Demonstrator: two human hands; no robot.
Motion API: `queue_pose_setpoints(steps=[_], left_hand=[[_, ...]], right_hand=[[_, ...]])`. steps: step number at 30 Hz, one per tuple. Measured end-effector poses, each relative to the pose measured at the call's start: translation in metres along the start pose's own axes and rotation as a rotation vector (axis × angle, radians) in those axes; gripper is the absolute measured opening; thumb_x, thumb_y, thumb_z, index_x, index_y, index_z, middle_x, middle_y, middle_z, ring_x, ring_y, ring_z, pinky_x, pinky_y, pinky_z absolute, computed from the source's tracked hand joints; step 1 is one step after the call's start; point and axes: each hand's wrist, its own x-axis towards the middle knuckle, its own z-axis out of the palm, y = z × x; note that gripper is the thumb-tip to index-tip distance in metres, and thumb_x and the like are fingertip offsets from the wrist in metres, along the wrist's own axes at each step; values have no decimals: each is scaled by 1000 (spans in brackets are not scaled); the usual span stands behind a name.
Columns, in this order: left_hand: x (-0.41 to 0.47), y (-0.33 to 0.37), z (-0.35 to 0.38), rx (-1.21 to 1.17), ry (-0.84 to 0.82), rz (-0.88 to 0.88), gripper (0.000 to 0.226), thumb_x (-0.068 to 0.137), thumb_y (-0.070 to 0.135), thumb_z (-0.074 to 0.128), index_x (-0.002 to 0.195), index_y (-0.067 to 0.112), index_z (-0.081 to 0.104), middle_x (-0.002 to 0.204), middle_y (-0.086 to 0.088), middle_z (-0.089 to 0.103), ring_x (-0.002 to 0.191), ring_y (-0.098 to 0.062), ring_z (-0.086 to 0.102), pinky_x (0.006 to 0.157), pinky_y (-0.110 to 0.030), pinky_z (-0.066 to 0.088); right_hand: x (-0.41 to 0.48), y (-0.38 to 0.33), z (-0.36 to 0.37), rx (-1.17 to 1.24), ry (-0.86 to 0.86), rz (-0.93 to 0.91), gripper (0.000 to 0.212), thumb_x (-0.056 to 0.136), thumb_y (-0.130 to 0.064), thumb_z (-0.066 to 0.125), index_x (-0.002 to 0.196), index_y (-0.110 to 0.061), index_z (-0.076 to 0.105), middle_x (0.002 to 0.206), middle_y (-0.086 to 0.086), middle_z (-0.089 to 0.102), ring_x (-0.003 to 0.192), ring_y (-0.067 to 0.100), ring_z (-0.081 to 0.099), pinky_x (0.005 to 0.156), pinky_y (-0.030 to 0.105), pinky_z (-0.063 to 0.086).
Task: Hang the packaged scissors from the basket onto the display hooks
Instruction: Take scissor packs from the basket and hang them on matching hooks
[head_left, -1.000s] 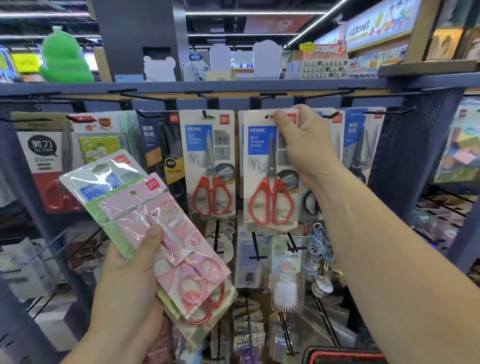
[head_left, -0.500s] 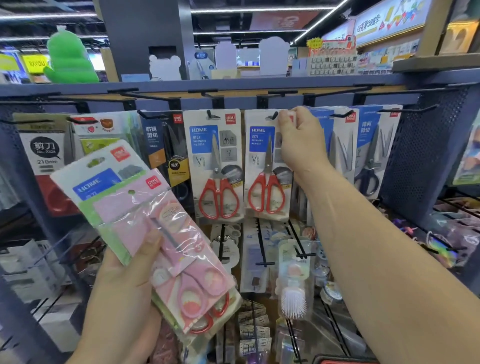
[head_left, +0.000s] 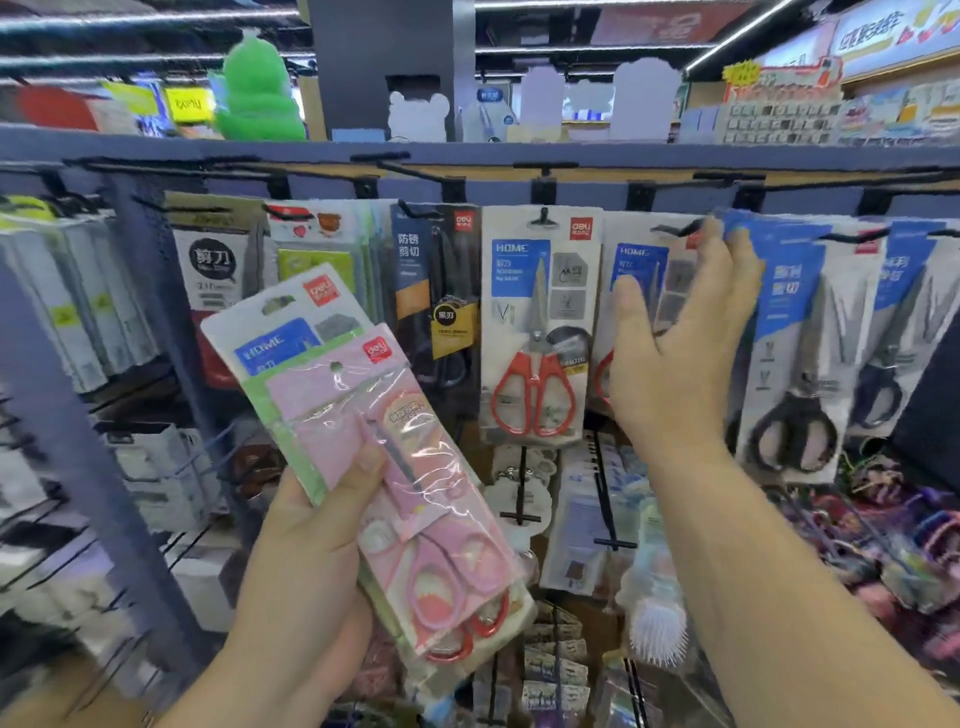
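- Right hand (head_left: 680, 343): open, fingers loosely spread, holding nothing. It is raised in front of a hung pack (head_left: 636, 270) of red-handled scissors. Whether the fingertips touch any pack cannot be told; the frame is blurred there.
- Left hand (head_left: 306, 561): grips a stack (head_left: 291, 343) of packaged scissors low and left of the rack, thumb pressed across the front. The basket is not in view.
- Hung pack: its top meets a hook (head_left: 675, 228), beside a matching neighbour pack (head_left: 540, 327).
- Judgement: this hanging looks about done, and several packs are left to hang.
- Recommended: confirm the hung pack sits well back on the hook and hangs square with its neighbour.
- Recommended: take the pink pack (head_left: 363, 415) off the top of the stack by its upper edge, so the hole (head_left: 336, 366) stays in sight.
- Recommended: match each pack to its own kind on the rack. Line the hole up with the hook tip, then slide it straight back.
- Risk: glossy film is slippery, and loosening the left thumb may fan the stack.
- Materials: flat card backs and clear plastic fronts. The pink pack's film is crinkled and shiny.
- Scissors: narrow steel blades and rounded plastic loop handles in pink and red.
- Hooks: thin black wire standing out from the rail.
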Motion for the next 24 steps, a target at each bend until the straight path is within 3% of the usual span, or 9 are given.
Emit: queue_pose_setpoints(steps=[2, 4, 7, 10, 12, 15, 17, 21, 24], left_hand=[[3, -1, -8, 69, -18, -9, 30, 91, 23, 64, 119, 27, 76, 118, -4, 80, 103, -23, 78, 80, -39, 66], [10, 1, -18, 100, 38, -17, 25, 96, 20, 64, 116, 26, 77, 120, -6, 79, 108, -27, 77, 88, -45, 62], [18, 4, -26, 90, 88, -46, 24, 98, 17, 62, 114, 26, 79, 120, -9, 79, 110, -32, 76, 97, -51, 56], [27, 13, -32, 94, 109, -97, 24, 95, 16, 65, 115, 24, 76, 112, -9, 81, 99, -31, 79, 81, -50, 65], [35, 20, -43, 85, 86, -138, 25, 94, 16, 67, 116, 23, 76, 109, -10, 81, 93, -31, 80, 76, -49, 65], [49, 30, -63, 69, 37, -177, 37, 81, 22, 71, 118, 20, 75, 109, -12, 81, 90, -31, 80, 69, -43, 65], [57, 40, -77, 75, -11, -184, 39, 79, 21, 70, 117, 20, 75, 109, -9, 81, 90, -25, 81, 73, -41, 64], [80, 61, -112, 141, -47, -192, 30, 86, 17, 69, 116, 14, 75, 109, -14, 80, 91, -29, 80, 69, -39, 66], [98, 75, -139, 203, -34, -216, 29, 94, 14, 67, 123, 12, 71, 114, -16, 79, 103, -40, 77, 88, -55, 63]], right_hand=[[-34, -13, 2, 66, -64, -53, 57, 98, -46, 59, 148, -22, 46, 154, -6, 42, 146, 5, 35, 122, 20, 27], [-73, -31, 8, 154, -210, -23, 61, 86, -58, 65, 138, -29, 50, 134, -16, 48, 131, 2, 48, 109, 25, 43], [-115, -47, 31, 137, -526, 22, 87, 67, -71, 75, 141, -33, 50, 133, -21, 47, 130, 1, 49, 105, 21, 43], [-130, -48, 58, 75, -740, 67, 86, 64, -64, 84, 141, -46, 49, 129, -28, 53, 127, -6, 50, 104, 18, 43], [-137, -50, 71, 117, -749, 122, 65, 71, -50, 88, 129, -49, 58, 120, -26, 61, 117, -6, 57, 97, 18, 47], [-147, -60, 91, 231, -667, 237, 50, 79, -39, 90, 120, -39, 61, 110, -20, 72, 104, 0, 68, 89, 24, 54], [-154, -69, 108, 264, -591, 315, 43, 84, -38, 85, 116, -33, 57, 103, -24, 72, 93, -3, 69, 77, 16, 51], [-168, -89, 146, 283, -554, 414, 23, 98, -41, 69, 113, -29, 55, 103, -25, 68, 90, -4, 66, 75, 13, 48], [-160, -98, 173, 369, -567, 569, 24, 94, -56, 66, 98, -32, 63, 92, -12, 71, 87, 11, 66, 81, 35, 54]])
